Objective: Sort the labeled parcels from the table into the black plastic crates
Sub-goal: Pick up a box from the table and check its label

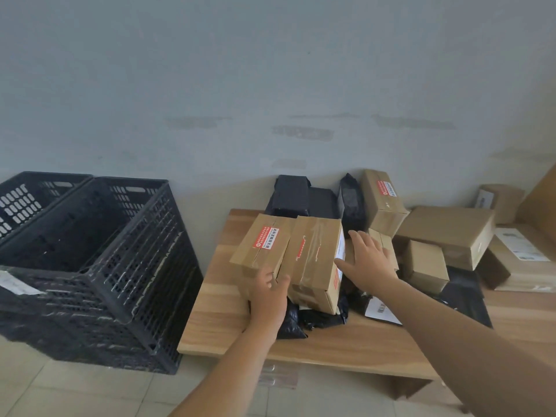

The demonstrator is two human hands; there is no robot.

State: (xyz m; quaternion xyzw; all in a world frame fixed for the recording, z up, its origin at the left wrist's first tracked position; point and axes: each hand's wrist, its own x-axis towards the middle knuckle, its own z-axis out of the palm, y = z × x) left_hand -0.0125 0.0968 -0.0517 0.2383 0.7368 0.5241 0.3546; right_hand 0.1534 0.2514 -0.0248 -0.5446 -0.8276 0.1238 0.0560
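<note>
Hands (319, 275) flanking two taped boxes (288, 260)

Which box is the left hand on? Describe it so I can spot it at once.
Start at the wooden table, on its end nearest the black crates. Two taped cardboard boxes sit side by side on black bags; the left hand is at the near end of the crate-side box. Its top carries a red and white sticker, unlike its neighbour.
</note>
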